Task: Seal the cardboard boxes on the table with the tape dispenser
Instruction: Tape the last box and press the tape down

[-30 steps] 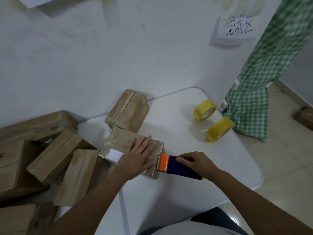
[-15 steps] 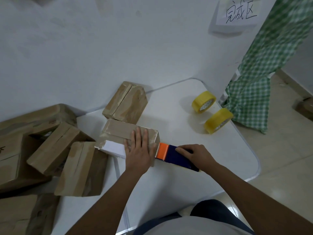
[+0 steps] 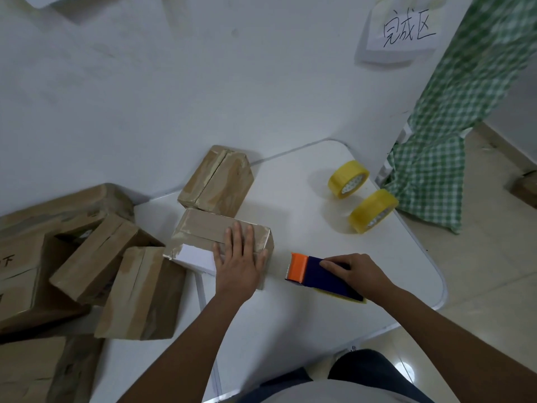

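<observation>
A small cardboard box [image 3: 203, 228] with a white label on its near side lies in the middle of the white table [image 3: 319, 309]. My left hand [image 3: 238, 257] presses flat on its right end, fingers straight. The tape dispenser [image 3: 316, 274], dark blue with an orange toothed head, lies just right of the box with a small gap between them. My right hand [image 3: 353, 271] grips its body from above. A strip of tape runs along the box top.
A second taped box [image 3: 218, 181] stands behind the first. Several cardboard boxes [image 3: 96, 257] are piled at the left. Two yellow tape rolls [image 3: 360, 196] stand at the table's right rear. A green checked cloth [image 3: 441, 135] hangs at the right; a paper sign [image 3: 404, 27] is on the wall.
The tape dispenser has pulled away to the right from the box's end, opening a gap. My left hand stays pressed on the box, which has turned slightly.
</observation>
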### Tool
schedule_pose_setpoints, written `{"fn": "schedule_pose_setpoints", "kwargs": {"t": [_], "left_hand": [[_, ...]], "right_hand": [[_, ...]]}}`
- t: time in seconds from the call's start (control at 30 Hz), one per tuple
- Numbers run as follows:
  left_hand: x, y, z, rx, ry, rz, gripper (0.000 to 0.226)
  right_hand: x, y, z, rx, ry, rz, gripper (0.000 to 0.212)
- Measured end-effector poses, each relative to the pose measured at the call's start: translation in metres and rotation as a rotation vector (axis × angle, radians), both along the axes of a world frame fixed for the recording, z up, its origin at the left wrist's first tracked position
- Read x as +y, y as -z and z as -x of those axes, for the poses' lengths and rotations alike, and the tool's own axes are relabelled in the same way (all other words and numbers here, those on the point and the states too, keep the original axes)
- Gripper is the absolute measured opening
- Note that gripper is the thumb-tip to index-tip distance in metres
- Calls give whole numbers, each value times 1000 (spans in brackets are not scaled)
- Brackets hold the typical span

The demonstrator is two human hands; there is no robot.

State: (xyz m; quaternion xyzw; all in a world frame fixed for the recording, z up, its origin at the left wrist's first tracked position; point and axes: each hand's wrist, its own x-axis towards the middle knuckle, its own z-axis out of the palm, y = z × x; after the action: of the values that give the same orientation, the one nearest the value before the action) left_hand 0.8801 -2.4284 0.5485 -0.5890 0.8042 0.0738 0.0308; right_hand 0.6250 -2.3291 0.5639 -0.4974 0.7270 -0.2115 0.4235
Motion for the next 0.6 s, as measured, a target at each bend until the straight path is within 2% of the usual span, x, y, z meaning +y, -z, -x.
{"fn": "schedule_pose_setpoints", "kwargs": {"t": [0.13, 0.3, 0.6], "left_hand": [[-1, 1, -2, 39, 9, -3, 68], [1, 2, -3, 46, 36, 41, 76], [3, 8, 0, 32, 36, 123, 73]], "right_hand": [[-8, -5, -4, 97, -74, -16, 35], [-20, -8, -9, 148, -144, -135, 40], [-39, -3, -67, 296, -70, -93, 36]]}}
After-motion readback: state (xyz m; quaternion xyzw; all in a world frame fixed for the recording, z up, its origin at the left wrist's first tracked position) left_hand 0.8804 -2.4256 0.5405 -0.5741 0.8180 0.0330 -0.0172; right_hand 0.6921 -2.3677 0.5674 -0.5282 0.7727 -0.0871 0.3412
